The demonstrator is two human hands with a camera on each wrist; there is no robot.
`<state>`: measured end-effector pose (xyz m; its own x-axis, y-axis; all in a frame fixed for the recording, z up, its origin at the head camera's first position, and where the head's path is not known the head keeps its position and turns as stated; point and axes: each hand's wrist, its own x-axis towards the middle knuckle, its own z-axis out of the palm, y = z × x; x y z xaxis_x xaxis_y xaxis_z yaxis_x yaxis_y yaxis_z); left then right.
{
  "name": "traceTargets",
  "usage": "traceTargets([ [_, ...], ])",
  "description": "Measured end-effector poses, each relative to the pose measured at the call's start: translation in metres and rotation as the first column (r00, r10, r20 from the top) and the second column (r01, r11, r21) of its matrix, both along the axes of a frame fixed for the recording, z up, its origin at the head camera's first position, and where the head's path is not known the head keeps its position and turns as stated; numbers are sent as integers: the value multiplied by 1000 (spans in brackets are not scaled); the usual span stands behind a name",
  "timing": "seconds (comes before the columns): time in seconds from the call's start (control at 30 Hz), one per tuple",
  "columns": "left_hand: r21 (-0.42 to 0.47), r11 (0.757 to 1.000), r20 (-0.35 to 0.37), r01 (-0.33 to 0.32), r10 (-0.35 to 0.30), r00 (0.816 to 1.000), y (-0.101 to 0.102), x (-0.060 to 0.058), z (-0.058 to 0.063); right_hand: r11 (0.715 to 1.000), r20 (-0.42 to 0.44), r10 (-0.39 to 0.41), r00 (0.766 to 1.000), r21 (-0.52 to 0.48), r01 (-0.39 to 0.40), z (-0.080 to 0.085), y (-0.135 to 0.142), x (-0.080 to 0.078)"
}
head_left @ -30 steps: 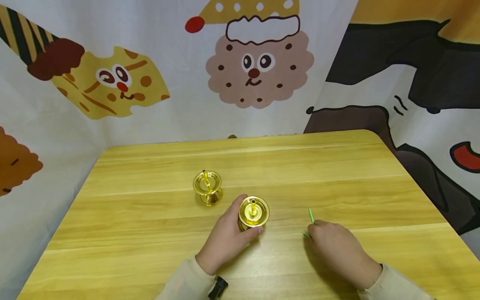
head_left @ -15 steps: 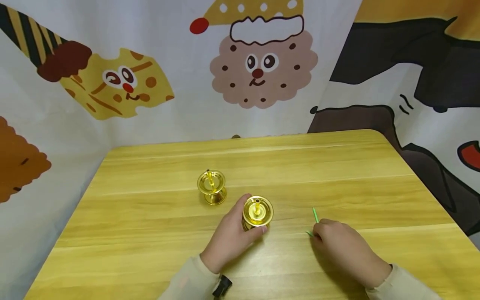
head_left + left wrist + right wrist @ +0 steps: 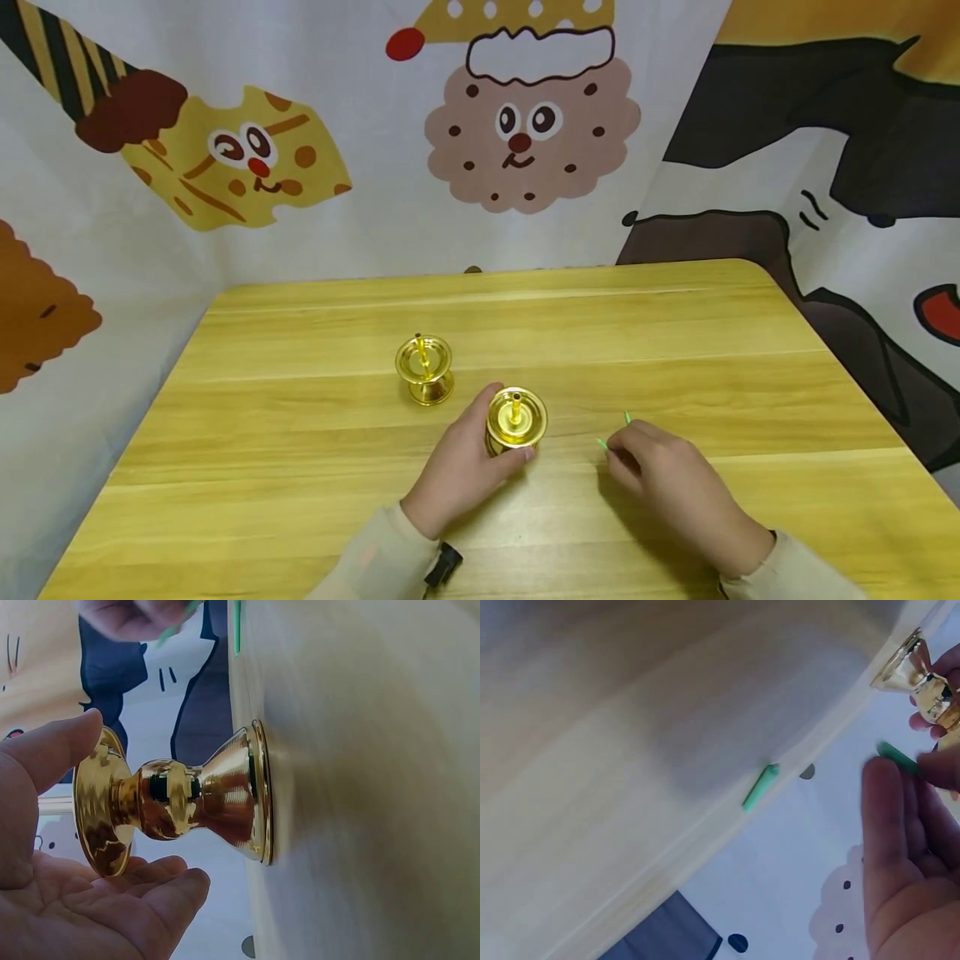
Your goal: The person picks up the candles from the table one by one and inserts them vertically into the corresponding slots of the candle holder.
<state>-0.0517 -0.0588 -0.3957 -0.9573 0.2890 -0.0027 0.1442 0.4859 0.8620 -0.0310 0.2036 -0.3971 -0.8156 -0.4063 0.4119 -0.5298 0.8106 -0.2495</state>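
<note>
My left hand (image 3: 461,467) holds a shiny gold candle holder (image 3: 517,417) by its upper dish, thumb on the near side and fingers behind. In the left wrist view the candle holder's wide foot (image 3: 251,795) stands at the tabletop. A short tube rises from the middle of the dish. To the right, my right hand (image 3: 675,483) pinches a thin green stick (image 3: 897,756) between thumb and fingertips, above the table. A second green stick (image 3: 760,787) lies on the tabletop; in the head view the right hand covers most of it.
Another gold candle holder (image 3: 423,367) stands upright behind and left of the held one. The wood-patterned table (image 3: 262,417) has a rounded far right corner. A curtain (image 3: 360,250) with cartoon prints hangs right behind the table.
The right hand has lifted a green stick off the table and shifted slightly up and left, while the other stick stays lying. The left hand keeps its hold on the candle holder.
</note>
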Motion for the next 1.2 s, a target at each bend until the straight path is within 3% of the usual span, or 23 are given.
traceTargets([
  [0.13,-5,1000,-2,-5,5,1000,-1,-1,-1,995,-93,55,994,-79,-63,0,-6,-4],
  [0.43,-17,1000,-1,-6,6,1000,-2,-1,-5,977,-120,94,988,-178,-115,10,-22,-8],
  [0.67,-24,1000,-19,0,-1,1000,-3,-1,-5,951,-99,111,989,-278,-135,18,-36,-11],
  [1.2,-25,999,-46,21,-22,999,-4,-3,-5,905,-60,140,988,-398,-153,31,-63,-16],
])
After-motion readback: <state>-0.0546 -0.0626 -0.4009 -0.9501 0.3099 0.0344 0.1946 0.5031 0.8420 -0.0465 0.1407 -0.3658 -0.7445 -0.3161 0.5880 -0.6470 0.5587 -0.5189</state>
